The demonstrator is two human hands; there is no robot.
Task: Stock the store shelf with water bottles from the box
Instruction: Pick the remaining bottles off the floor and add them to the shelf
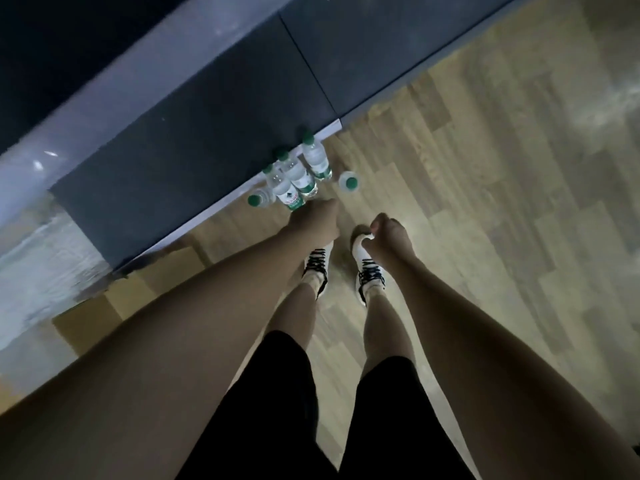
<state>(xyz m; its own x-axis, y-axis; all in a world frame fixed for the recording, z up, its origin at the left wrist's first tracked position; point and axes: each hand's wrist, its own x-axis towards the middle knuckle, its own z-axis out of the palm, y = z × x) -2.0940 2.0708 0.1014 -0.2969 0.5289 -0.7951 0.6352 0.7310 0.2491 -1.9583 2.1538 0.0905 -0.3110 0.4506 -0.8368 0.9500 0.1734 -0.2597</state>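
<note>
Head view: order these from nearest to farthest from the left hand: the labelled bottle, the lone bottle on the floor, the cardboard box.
1. labelled bottle, touching or nearly touching left hand, just beyond it.
2. lone bottle, standing apart, to the right.
3. cardboard box, back left by the shelf base.

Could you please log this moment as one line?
left hand: reaching toward bottles | right hand: curled, empty | five bottles on floor by shelf base

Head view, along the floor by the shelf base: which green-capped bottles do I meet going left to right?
Leftmost bottle → labelled bottle → middle bottle → tall bottle → lone bottle, standing apart on the wood floor.
</note>
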